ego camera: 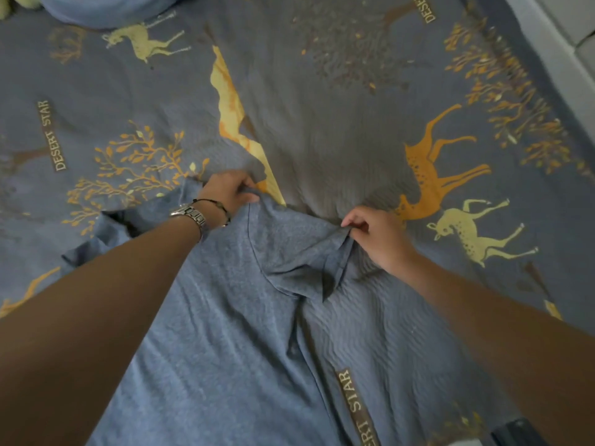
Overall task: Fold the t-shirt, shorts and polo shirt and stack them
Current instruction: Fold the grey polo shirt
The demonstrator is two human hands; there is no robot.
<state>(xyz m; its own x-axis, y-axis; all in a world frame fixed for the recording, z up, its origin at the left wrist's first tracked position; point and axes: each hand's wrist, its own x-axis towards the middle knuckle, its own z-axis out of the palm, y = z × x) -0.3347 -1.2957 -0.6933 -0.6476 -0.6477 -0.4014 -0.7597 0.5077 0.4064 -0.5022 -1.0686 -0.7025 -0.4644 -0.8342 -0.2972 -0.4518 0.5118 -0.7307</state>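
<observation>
A blue-grey polo shirt point(231, 317) lies on the patterned bedsheet, its collar toward the far side and its body running down to the near edge of view. My left hand point(230, 188), with a watch on the wrist, grips the shirt's far left shoulder edge. My right hand point(375, 235) pinches the collar tip at the far right. One sleeve point(96, 233) lies crumpled to the left, under my forearm. No t-shirt or shorts are in view.
The bedsheet point(322, 107) is grey-blue with orange deer, trees and "DESERT STAR" labels. A blue pillow point(106, 8) lies at the far left. The bed's right edge meets a pale floor point(566, 24). A dark object point(518, 429) sits at the near right.
</observation>
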